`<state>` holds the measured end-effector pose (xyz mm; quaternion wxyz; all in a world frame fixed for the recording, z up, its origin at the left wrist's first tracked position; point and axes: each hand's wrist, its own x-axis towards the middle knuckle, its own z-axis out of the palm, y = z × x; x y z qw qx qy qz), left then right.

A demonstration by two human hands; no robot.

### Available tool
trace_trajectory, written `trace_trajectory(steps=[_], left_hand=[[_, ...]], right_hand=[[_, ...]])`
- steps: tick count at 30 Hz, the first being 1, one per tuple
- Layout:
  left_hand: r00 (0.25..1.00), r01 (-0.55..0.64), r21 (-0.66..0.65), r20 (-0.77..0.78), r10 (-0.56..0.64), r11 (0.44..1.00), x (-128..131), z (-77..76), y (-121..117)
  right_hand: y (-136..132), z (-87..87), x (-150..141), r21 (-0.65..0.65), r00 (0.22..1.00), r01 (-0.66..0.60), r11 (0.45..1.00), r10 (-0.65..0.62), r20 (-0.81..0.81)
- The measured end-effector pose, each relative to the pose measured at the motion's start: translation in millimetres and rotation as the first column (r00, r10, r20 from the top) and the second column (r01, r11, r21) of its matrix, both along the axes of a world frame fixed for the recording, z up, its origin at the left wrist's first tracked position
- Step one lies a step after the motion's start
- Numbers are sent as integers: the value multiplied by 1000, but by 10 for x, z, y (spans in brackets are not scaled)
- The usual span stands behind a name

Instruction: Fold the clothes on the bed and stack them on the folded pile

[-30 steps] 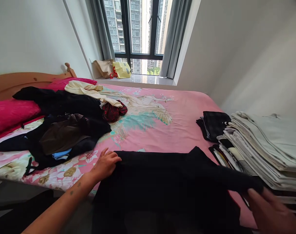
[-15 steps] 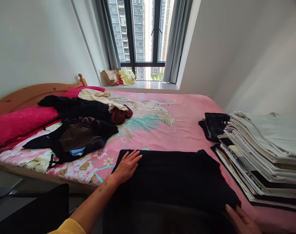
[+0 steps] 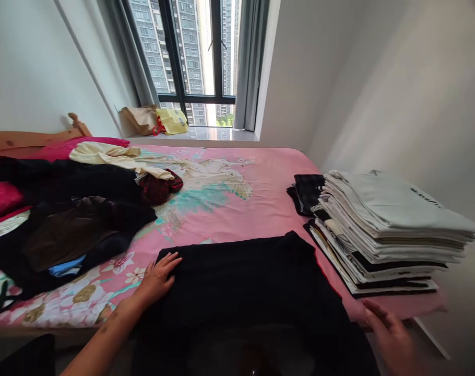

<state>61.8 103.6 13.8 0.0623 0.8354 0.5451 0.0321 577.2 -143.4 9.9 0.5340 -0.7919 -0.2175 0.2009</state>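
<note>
A black garment (image 3: 237, 282) with a thin red edge along its right side lies spread on the bed's front part and hangs toward me. My left hand (image 3: 158, 278) rests flat on its upper left corner, fingers stretched out. To the right of the garment and apart from it, my right hand (image 3: 392, 334) is held by the bed's front edge, slightly blurred, with its fingers extended and nothing visible in them. Just beyond that hand rises a tall stack of folded clothes (image 3: 390, 235), with a white shirt on top.
A heap of loose dark clothes (image 3: 76, 224) lies on the left of the pink floral bed sheet (image 3: 269, 198). Behind the heap are a cream garment (image 3: 104, 154) and a red pillow (image 3: 2, 201). Folded black clothes (image 3: 306, 193) adjoin the stack. Bags (image 3: 170, 120) sit on the windowsill.
My view has turned to the right. My right hand has come away from the garment's right edge and is now beside it. My left hand stays flat on the upper left corner.
</note>
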Motion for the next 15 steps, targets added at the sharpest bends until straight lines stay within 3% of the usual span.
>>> trace_trajectory(steps=[3,5,7,11,15], left_hand=[[999,33,67,-36,-30,997,-14,-92,101],[999,33,110,-43,-29,993,31,-123,155],[1000,27,130,-19,-24,991,67,-119,180],[979,-117,75,178,102,990,17,-11,140],[825,-395,-160,372,426,905,-152,109,119]], right_hand=[[448,187,30,0,978,-199,980,199,61],[821,272,-8,14,923,-385,923,385,22],[1205,306,-67,-4,880,-473,881,473,-43],[1821,239,-148,-166,873,-476,863,443,-203],[2163,64,-125,-275,849,-508,817,421,-319]])
